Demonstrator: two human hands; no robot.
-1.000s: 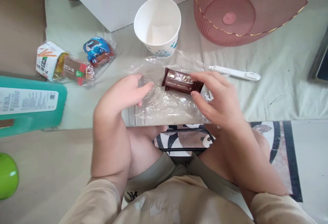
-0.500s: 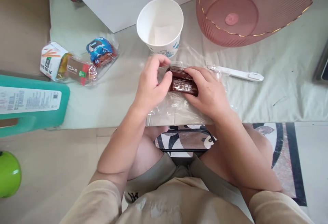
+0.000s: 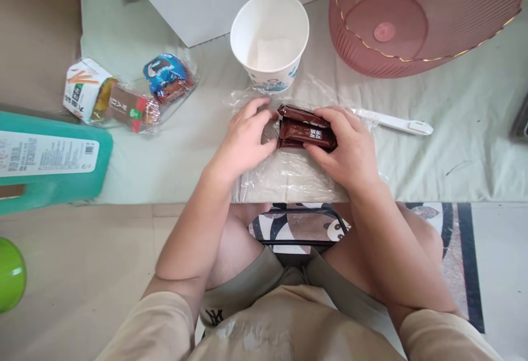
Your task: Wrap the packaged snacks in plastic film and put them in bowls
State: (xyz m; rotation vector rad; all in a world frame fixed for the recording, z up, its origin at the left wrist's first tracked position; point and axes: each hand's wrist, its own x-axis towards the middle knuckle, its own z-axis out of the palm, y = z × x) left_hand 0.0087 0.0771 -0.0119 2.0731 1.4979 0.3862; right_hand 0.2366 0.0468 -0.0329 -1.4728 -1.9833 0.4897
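Note:
Several dark brown wrapped snack bars [image 3: 307, 130] lie stacked together on a clear plastic bag [image 3: 289, 174] near the table's front edge. My right hand [image 3: 346, 146] grips the right end of the bars, thumb in front and fingers behind. At their left end my left hand [image 3: 247, 141] is open, its thumb and fingers apart, with a small gap to the wrappers. Just behind the bars stands a white paper cup [image 3: 274, 77] with a pale flat piece inside. A white-handled tool [image 3: 412, 126], perhaps a cutter, lies right of my right hand.
A pink ribbed bowl [image 3: 363, 64] with a gold rim stands at the back right, beside a white box-like panel [image 3: 206, 3]. Packaged snacks [image 3: 127, 108] lie on the left. A teal container [image 3: 99, 179] juts in at the left edge.
My left hand has come away from the left end of the bars and its fingers have parted. The right hand stays on the bars, which have shifted slightly right in view.

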